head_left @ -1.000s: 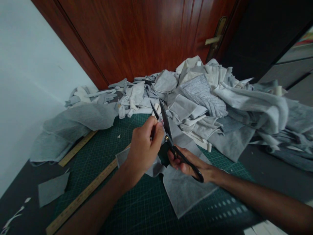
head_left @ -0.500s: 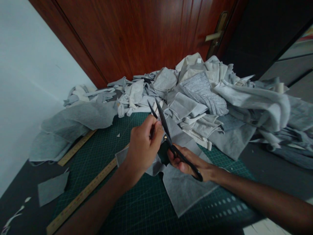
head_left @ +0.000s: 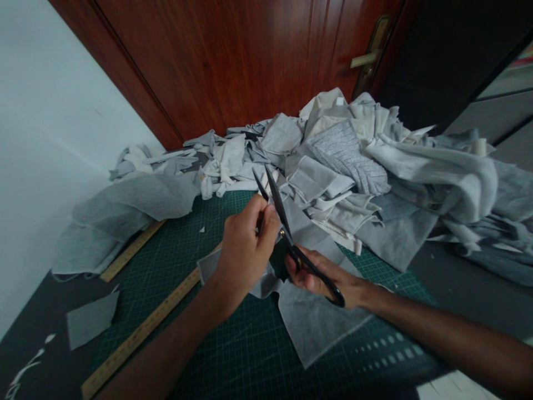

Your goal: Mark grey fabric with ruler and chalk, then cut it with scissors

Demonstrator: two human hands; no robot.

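Note:
My right hand (head_left: pixel 320 275) has its fingers through the handles of black scissors (head_left: pixel 278 203), whose blades stand a little apart and point away from me. Closed in a pinch, my left hand (head_left: pixel 245 239) is beside the blades, gripping an edge of a grey piece of fabric (head_left: pixel 320 319). The pinched part itself is mostly hidden by the fingers. That fabric spreads under both hands over a green cutting mat (head_left: pixel 233 344), and a dark patch of mat shows between the hands.
Heaped grey and white cloth pieces (head_left: pixel 320 178) lie along the far side before a wooden door (head_left: pixel 233 61). A long wooden ruler (head_left: pixel 145 330) crosses the mat at left, and a second ruler (head_left: pixel 131 253) lies partly under grey cloth (head_left: pixel 137 205). A small grey scrap (head_left: pixel 92 321) is nearby.
Almost nothing differs. The view has shifted very slightly; both hands, the scissors and the fabric keep nearly the same positions.

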